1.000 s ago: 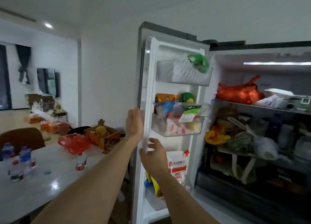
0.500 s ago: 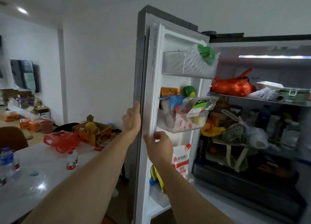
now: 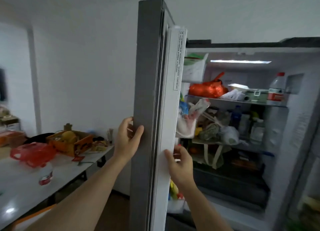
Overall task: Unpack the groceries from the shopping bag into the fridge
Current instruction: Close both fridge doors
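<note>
Step in hand looked like closing up: the tall grey metal fridge door (image 3: pixel 147 92) stood edge-on to the camera at centre, with both hands on it, so unpacking seemed finished or nearly so, judging by the packed interior. The next move probably called for a steady push toward the right until the seal met the cabinet, with the right fingers pulled clear of the inner edge first or they could get pinched. The big open fridge cabinet (image 3: pixel 297 144) sat at right, lit inside and crowded on every shelf. The white inner door liner (image 3: pixel 170 109) carried bins of packets, only partly visible. A beige cloth tote bag with long handles (image 3: pixel 213 154), possibly the shopping bag, sat on a middle shelf inside the fridge, far right of the door; can't be sure it was the one meant. An orange-red knotted plastic bag (image 3: pixel 207 89) lay on the top shelf, and a clear plastic bottle with red cap and red label (image 3: pixel 276 89) stood further right. The left hand (image 3: pixel 129 142) gripped the door's outer grey edge, fingers curled round it. The right hand (image 3: pixel 180 163) held the white liner edge, thumb and fingers curled on it. The white table (image 3: pixel 20 187) at left held clutter.
</note>
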### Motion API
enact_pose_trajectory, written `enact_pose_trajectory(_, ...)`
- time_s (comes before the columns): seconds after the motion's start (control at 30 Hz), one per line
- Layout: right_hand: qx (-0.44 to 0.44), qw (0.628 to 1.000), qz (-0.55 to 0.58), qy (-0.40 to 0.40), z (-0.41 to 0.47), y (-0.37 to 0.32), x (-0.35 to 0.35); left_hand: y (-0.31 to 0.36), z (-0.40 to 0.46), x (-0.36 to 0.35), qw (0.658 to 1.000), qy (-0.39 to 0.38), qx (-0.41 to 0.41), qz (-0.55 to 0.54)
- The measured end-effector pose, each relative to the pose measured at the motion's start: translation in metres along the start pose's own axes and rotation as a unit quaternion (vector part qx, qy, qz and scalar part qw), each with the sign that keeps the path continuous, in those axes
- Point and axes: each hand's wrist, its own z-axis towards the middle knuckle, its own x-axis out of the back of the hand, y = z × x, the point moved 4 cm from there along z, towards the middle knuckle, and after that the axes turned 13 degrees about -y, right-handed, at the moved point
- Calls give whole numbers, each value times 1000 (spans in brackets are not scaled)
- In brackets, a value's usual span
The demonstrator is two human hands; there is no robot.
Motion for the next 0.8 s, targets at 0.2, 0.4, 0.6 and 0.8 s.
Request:
enact_pose_trajectory(0.2, 150, 925, -310, 161, -32, 16, 61, 41, -5, -102, 986, 22, -151, 67)
enact_pose_trajectory(0.4, 94, 892, -440, 34, -15, 43, 88, 96, 28, -200, 939, -78, -215, 256)
enact_pose_trajectory(0.6, -5, 846, -532, 31, 32, 71, 136, 113, 71, -272, 855, -192, -212, 433)
enact_pose_trajectory(0.8, -47, 810, -585, -9, 78, 88, 151, 100, 109, -302, 790, -269, -197, 515)
